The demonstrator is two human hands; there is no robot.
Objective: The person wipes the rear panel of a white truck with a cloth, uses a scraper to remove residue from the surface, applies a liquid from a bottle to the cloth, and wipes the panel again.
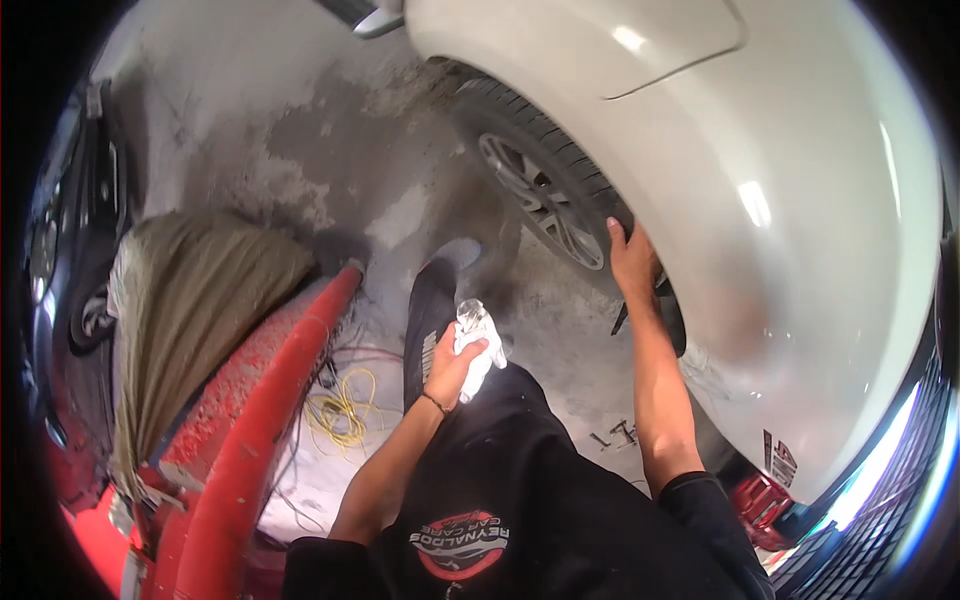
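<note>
My left hand (452,372) is closed round a crumpled white cloth (484,352) in front of my legs. A shiny, greyish part shows at the cloth's top; I cannot make out what it is. My right hand (632,258) reaches to the rear wheel of a pale car (760,250). Its thumb is stretched out against the black tyre (545,135), just under the wheel arch edge, and the other fingers are partly hidden there. The wheel's silver spoked rim (540,200) faces the floor side, left of my right hand.
To the left stands a red metal frame (250,420) with a brown-green cover (195,300) over it. Beyond it is a dark car (95,200). A yellow cord (342,410) lies coiled on the stained concrete floor (250,130). Small dark pieces (622,434) lie near my right forearm.
</note>
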